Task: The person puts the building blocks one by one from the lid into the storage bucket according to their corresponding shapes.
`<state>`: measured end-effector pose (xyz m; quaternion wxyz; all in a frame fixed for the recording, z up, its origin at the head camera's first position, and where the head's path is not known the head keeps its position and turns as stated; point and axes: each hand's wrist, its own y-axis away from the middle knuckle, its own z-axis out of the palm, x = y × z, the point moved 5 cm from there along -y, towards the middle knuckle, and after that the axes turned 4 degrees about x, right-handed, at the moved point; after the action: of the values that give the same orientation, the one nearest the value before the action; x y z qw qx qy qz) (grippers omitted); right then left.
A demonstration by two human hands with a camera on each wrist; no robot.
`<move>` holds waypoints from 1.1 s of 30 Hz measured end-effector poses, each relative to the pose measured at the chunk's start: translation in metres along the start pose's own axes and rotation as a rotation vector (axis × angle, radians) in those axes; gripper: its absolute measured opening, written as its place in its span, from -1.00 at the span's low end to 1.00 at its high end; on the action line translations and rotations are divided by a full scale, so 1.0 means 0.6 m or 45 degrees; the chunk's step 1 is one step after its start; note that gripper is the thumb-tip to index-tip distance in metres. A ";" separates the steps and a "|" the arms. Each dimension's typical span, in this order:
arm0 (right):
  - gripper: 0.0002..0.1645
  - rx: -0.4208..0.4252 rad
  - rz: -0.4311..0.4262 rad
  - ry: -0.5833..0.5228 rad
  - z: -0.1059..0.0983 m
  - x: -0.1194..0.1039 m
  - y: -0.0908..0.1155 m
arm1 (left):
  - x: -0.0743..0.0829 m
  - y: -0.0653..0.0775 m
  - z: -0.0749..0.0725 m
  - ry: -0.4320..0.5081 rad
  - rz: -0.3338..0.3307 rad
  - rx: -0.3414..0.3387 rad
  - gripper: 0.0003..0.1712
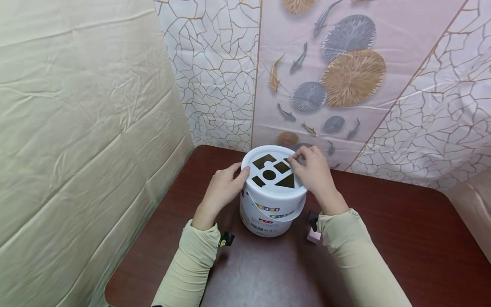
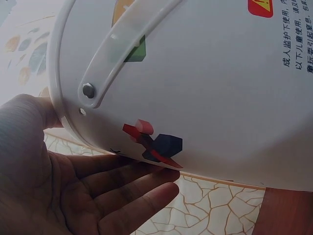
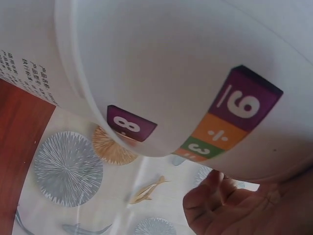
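A white bucket (image 1: 264, 221) with a handle stands upright on the table. Its white lid (image 1: 251, 168) has several dark shaped holes, among them a round one and a triangular one. My left hand (image 1: 226, 185) steadies the bucket's left side; its thumb lies on the lid's rim, and in the left wrist view the fingers (image 2: 142, 188) extend along the wall. My right hand (image 1: 312, 170) is over the lid's right edge, bent thumb and forefinger tips together beside a hole. Whether they pinch something is hidden. Bent fingers (image 3: 208, 203) show beyond the rim in the right wrist view.
A pink block (image 1: 313, 235) lies on the dark red table (image 1: 399, 221) right of the bucket, near the right cuff. Patterned cloth (image 1: 218, 76) hangs behind the table, and a cream cloth (image 1: 88, 140) hangs along its left side.
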<state>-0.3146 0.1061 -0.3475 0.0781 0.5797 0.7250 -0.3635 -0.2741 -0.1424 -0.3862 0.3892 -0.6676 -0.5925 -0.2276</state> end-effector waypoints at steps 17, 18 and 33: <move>-0.61 0.293 0.015 -0.192 -0.014 0.045 0.017 | -0.005 -0.003 0.000 -0.007 -0.006 -0.008 -0.36; -0.60 0.299 0.025 -0.183 -0.015 0.057 0.022 | -0.004 -0.003 0.000 -0.006 -0.007 -0.008 -0.36; -0.51 -0.393 0.006 0.138 0.050 0.219 0.136 | -0.004 -0.006 0.001 -0.004 -0.001 0.001 -0.37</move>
<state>-0.2922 0.1958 -0.4752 0.1279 0.5811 0.7742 -0.2159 -0.2780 -0.1431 -0.3874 0.3883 -0.6675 -0.5935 -0.2266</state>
